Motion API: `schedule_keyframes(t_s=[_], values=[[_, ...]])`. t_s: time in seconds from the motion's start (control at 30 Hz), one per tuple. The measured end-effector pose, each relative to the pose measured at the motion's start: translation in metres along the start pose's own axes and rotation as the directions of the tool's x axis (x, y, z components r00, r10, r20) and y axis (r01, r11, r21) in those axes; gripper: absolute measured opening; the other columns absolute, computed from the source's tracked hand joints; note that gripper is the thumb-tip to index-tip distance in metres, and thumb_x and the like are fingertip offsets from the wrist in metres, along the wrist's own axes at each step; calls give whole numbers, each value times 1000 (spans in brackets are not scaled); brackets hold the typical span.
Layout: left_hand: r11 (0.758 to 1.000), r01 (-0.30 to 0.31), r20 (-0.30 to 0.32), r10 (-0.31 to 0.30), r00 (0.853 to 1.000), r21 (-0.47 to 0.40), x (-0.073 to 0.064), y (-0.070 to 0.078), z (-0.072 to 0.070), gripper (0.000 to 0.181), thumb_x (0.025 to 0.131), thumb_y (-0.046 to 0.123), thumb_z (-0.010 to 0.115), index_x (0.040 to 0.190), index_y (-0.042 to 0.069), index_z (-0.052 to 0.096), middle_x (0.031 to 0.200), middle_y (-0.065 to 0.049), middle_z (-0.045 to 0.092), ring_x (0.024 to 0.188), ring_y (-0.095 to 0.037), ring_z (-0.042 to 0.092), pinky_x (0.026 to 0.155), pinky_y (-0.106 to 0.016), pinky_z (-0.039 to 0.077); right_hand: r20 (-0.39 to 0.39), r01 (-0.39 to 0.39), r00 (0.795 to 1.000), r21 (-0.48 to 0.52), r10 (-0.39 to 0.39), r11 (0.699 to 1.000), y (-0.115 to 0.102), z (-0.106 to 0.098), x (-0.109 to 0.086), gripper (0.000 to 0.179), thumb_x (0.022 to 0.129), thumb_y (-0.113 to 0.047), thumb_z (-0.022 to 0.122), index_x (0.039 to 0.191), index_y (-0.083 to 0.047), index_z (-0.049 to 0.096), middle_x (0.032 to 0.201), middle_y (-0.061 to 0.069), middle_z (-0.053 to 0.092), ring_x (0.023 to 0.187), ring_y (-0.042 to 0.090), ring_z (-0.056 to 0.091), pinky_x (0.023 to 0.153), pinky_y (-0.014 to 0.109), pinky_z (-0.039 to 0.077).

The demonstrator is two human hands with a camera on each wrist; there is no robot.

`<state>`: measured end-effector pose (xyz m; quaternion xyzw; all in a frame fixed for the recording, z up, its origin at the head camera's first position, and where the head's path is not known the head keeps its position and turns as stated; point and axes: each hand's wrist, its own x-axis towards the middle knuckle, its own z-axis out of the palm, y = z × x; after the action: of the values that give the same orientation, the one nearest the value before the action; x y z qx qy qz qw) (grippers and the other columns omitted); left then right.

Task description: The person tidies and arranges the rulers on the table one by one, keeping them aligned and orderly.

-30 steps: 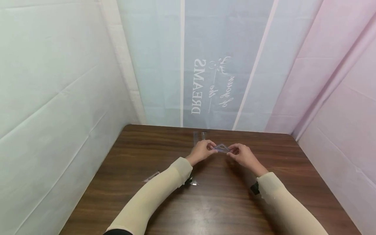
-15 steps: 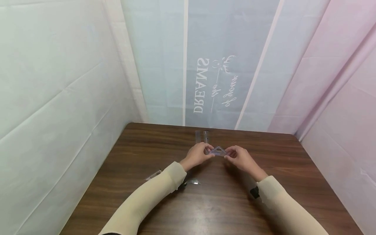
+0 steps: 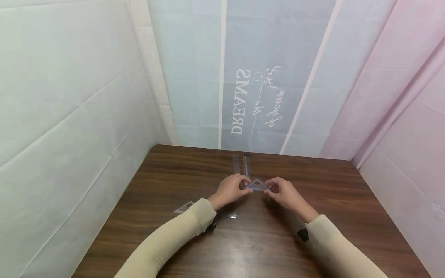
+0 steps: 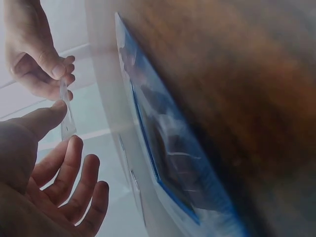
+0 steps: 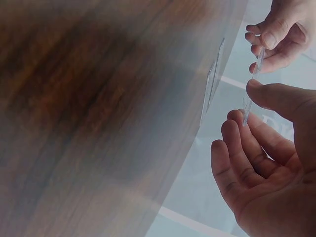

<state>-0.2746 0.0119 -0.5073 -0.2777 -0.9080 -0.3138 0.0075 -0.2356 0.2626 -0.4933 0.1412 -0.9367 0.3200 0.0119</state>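
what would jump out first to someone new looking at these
Probably the white, flipped lettering on the pale cloth behind the table. Next, the clear triangle, its ends pinched by the left hand and the right hand over the table. Beyond it, two clear rulers lie near the table's far edge.

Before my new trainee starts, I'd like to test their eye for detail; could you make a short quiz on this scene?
1. Multiple choice: What outline does the see-through piece held between the left hand and the right hand have? A) circle; B) triangle; C) long strip.
2. True or false: Two clear strips lie near the far edge of the table.
3. Short answer: In the head view, what partly hides the flat piece lying farthest left on the table?

Key: 1. B. 2. True. 3. The person's left sleeve.
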Motion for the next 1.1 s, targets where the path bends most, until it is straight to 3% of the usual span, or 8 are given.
schedule_keyframes(t_s=[0.27,0.57,1.1], values=[[999,2,-8,-2,1000,40,-18,5,-3,31,94,38,86,119,20,79,100,11,73,85,-5,58,78,-26,47,2,2,1000,-3,-2,1000,-7,8,-10,19,96,-11,82,113,-3,76,103,3,70,91,17,67,80,38,57],[989,-49,-2,50,999,139,-32,7,1,31,93,39,87,117,21,80,97,14,71,83,-5,56,74,-22,45,10,6,1000,-18,-6,1000,-13,13,-23,21,95,-10,84,113,-3,75,99,1,69,88,13,65,77,34,57],[950,-115,53,104,993,292,-50,13,5,32,90,46,88,110,22,80,87,18,69,76,-3,52,71,-21,42,61,30,998,-14,-29,999,-16,22,-41,21,92,-8,86,111,-5,76,97,-2,67,84,9,63,72,28,55]])
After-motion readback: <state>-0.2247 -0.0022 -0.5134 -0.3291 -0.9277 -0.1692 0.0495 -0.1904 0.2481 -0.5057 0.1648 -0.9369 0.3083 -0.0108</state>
